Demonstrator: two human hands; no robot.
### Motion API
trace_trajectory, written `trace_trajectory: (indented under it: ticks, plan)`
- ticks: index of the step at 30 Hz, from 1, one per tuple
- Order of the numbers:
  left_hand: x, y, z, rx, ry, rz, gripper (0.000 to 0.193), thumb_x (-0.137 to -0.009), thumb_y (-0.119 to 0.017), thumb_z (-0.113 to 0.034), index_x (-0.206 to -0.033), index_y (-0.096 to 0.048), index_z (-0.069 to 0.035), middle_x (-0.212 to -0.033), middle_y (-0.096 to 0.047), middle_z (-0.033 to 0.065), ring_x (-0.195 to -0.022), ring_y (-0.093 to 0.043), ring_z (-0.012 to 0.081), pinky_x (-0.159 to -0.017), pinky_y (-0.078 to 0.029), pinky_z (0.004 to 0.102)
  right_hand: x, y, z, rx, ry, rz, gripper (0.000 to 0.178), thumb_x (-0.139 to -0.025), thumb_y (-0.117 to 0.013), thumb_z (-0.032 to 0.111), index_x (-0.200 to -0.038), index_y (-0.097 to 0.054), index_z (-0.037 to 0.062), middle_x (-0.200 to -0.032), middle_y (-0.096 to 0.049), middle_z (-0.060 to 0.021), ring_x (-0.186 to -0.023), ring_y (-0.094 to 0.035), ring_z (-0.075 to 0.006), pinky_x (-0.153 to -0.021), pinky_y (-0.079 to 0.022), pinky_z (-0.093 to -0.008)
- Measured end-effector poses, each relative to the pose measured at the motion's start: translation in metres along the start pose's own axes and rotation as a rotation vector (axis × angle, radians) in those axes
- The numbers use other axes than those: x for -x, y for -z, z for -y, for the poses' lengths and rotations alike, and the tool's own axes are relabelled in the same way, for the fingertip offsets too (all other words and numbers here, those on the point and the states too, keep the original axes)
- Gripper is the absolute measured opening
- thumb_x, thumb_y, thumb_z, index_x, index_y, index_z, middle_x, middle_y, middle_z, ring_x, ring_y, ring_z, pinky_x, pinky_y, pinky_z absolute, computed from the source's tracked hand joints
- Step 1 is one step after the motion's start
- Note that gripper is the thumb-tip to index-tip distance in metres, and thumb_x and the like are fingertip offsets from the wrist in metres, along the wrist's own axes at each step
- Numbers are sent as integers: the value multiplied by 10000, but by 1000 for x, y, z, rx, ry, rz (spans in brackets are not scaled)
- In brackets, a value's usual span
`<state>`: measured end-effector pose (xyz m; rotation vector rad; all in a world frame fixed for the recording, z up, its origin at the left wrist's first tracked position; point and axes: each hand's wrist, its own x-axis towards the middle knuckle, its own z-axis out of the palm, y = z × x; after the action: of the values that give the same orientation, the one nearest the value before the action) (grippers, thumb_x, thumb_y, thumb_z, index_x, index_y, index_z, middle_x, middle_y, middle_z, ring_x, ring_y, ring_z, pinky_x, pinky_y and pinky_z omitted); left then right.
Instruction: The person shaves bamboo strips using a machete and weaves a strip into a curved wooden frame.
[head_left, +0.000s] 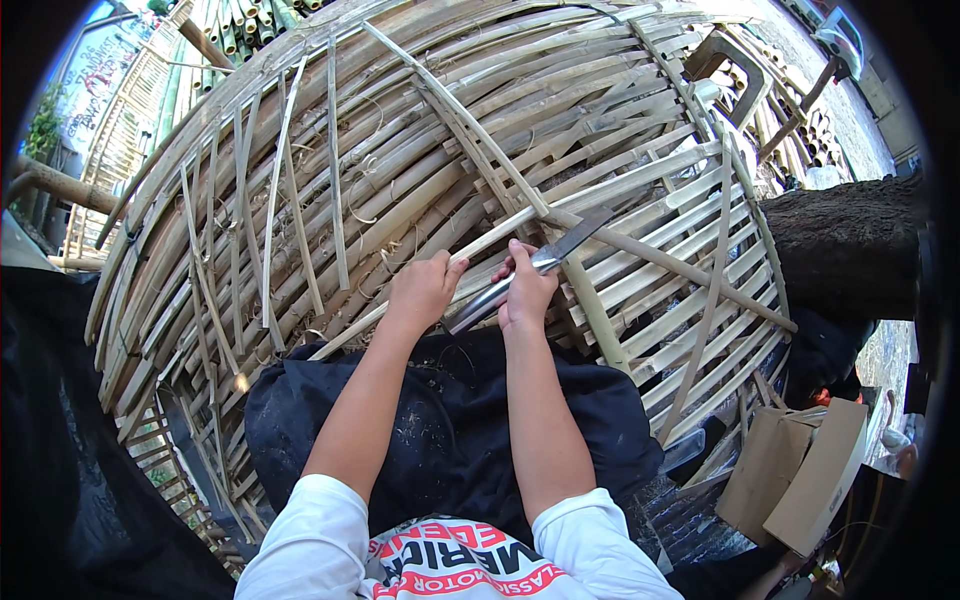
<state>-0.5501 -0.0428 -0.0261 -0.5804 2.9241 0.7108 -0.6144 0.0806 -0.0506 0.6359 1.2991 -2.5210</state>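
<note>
My left hand (425, 288) is closed around a long pale bamboo strip (490, 236), which slants from near my lap up to the right. Close beside it, my right hand (527, 288) grips a knife (582, 236) by its shiny metal tube handle. The wide blade points up and to the right, lying near the strip where other pieces cross. I cannot tell if the edge touches the strip. Beneath both hands spreads a big curved heap of bamboo slats (400, 150), with several loose strips lying across it.
Black cloth (430, 420) covers my lap. A thick dark log (840, 245) stands at the right, with an open cardboard box (800, 470) below it. Bamboo poles (240, 25) are stacked at the far left, and a wooden bar (65, 185) sticks in at the left.
</note>
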Motion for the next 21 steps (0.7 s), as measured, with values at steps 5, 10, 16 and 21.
trace_trajectory:
  ticks: [5, 10, 16, 21]
  plan:
    - [0, 2, 3, 7, -26, -11, 475, -968, -425, -480, -852, -562, -40, -757, -636, 226, -789, -617, 436, -672, -457, 544, 5, -1, 8, -38, -2, 6, 123, -848, -675, 84, -844, -568, 22, -662, -528, -37, -498, -507, -115, -448, -453, -260]
    - [2, 1, 0, -25, -55, -36, 481, -967, -424, -485, -851, -562, -39, -742, -643, 222, -771, -627, 429, -661, -470, 544, 2, 2, 11, -60, -5, -22, 123, -848, -673, 80, -842, -563, 27, -659, -518, -34, -495, -505, -119, -448, -454, -262]
    - [4, 1, -4, -68, -29, -13, 477, -970, -414, -485, -867, -569, -46, -760, -654, 213, -783, -637, 421, -684, -473, 542, 3, 5, 16, -73, 21, -25, 119, -847, -671, 78, -838, -561, 34, -662, -515, -34, -499, -505, -119, -448, -459, -268]
    - [3, -3, -6, -92, 3, -3, 467, -973, -409, -481, -899, -559, -45, -788, -649, 218, -821, -622, 432, -716, -458, 542, 9, 8, 25, -81, 23, -31, 111, -852, -664, 78, -836, -562, 39, -661, -514, -34, -495, -502, -119, -444, -458, -271]
